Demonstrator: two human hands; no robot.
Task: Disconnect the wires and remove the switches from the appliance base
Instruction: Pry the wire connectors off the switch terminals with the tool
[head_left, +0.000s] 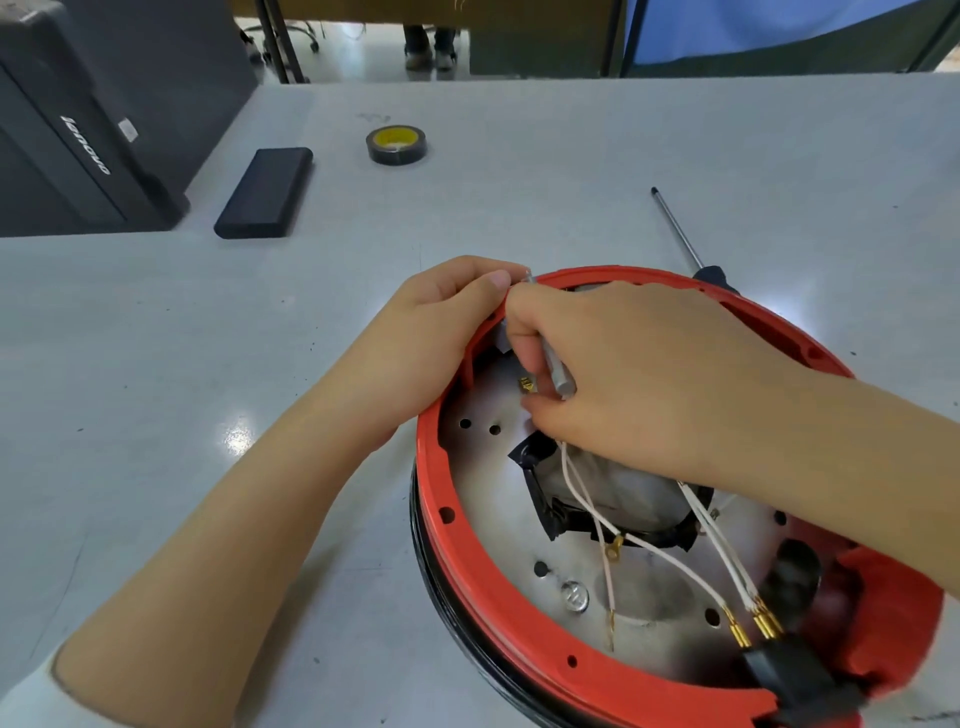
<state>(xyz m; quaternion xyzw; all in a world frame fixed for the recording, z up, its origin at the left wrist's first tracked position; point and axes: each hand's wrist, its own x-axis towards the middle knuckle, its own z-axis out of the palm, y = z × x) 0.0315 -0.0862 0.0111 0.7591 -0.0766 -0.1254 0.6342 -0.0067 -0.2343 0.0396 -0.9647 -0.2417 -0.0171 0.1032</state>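
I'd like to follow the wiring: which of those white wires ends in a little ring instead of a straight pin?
The white wire ending near the middle of the base: its gold tip is a ring. The others run on to straight gold pins at the black plug.

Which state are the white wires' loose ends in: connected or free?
Free: two white wires end in bare terminals, one a ring terminal, lying loose on the metal plate.
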